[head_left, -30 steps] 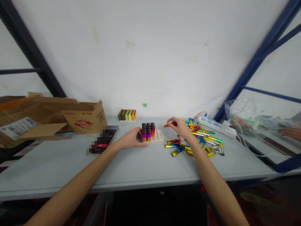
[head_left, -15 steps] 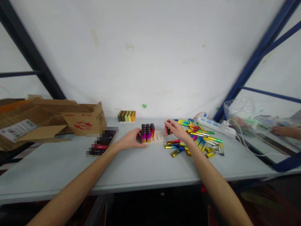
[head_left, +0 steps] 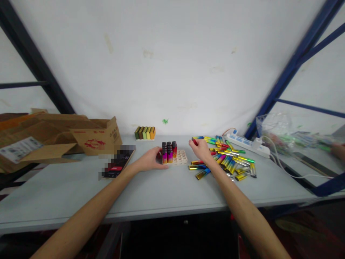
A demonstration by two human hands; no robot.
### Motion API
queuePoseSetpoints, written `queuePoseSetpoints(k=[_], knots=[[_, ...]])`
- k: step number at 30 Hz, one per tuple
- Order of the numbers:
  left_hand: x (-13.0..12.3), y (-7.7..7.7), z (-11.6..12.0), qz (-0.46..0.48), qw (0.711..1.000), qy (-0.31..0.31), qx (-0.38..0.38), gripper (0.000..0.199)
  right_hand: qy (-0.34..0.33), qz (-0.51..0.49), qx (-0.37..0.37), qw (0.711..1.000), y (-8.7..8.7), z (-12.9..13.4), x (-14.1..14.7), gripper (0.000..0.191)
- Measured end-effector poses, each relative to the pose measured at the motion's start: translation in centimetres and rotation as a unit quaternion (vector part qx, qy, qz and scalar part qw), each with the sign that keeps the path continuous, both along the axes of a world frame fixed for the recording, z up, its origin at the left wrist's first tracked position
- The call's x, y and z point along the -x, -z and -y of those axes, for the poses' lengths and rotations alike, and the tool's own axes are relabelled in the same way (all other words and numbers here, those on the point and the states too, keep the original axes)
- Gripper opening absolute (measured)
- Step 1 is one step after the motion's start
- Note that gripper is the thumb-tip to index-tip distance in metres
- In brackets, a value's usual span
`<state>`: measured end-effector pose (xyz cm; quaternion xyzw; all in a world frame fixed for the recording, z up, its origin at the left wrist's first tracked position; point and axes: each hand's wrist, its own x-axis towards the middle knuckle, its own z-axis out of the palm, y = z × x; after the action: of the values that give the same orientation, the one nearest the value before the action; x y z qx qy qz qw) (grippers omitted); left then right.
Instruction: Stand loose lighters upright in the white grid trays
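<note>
**Grip and handling**

The right hand point(head_left: 200, 149) pinches a red lighter point(head_left: 194, 142) right of the white tray point(head_left: 181, 157); the left hand point(head_left: 151, 158) curves about the tray's left end, grip unclear. Probably light, stiff and slick, the lighter best takes a hold along its sides.

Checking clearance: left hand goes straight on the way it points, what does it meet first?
Likely the slim purple-and-orange plastic lighters standing at the left end of the flat off-white holed tray. The left hand looks near or touching; depth is unclear.
</note>
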<state>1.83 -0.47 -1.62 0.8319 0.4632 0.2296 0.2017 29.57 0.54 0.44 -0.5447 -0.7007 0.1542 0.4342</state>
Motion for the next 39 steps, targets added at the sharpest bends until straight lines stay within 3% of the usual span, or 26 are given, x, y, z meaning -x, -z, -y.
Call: queuePoseSetpoints(k=[9,20,27,34,39], knots=[[0.1,0.1,0.0,-0.02,1.0,-0.001,-0.006,0.069,-0.019,0.017,0.0,1.0,0.0,0.1,0.0,0.039],[0.1,0.0,0.1,0.002,1.0,-0.007,0.001,0.07,-0.104,0.032,-0.049,0.993,0.5,0.4,0.3,0.034],[0.0,-0.2,0.2,-0.008,1.0,-0.003,0.007,0.068,-0.055,0.066,-0.067,0.994,0.9,0.3,0.8,0.053],[0.0,0.0,0.1,0.006,1.0,0.005,0.007,0.07,-0.057,0.037,-0.046,0.997,1.0,0.3,1.0,0.038],[-0.1,-0.1,0.1,-0.002,1.0,0.001,0.009,0.068,-0.063,0.043,-0.048,0.996,0.9,0.5,1.1,0.04]])
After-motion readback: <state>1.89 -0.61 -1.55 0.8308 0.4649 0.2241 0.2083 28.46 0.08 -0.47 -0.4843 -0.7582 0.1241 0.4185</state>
